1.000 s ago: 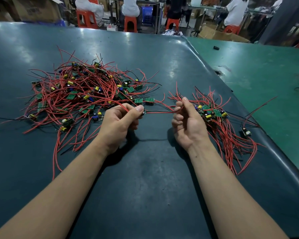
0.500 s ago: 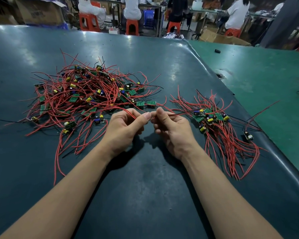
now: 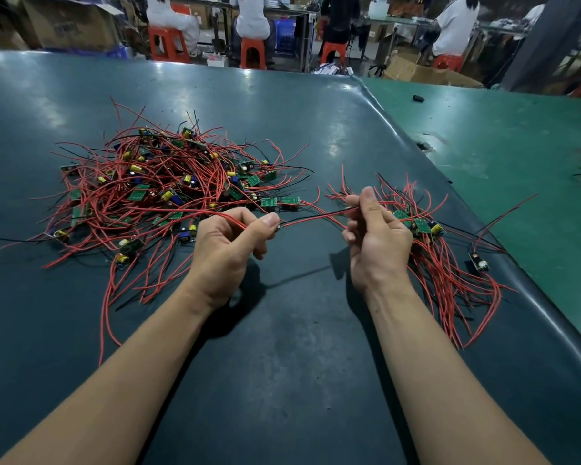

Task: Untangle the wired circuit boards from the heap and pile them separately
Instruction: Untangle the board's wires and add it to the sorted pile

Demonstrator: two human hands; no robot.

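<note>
Camera: just the one, worn on my head, wide-angle.
Facing: forward and down, over my forearms onto the dark desk.
Nearness: close in; my left hand and right hand sit mid-frame.
Far edge: red stools and seated people along the top.
Shared view: none, single view.

Overhead glare on table; wide-angle edge distortion; sharp.
</note>
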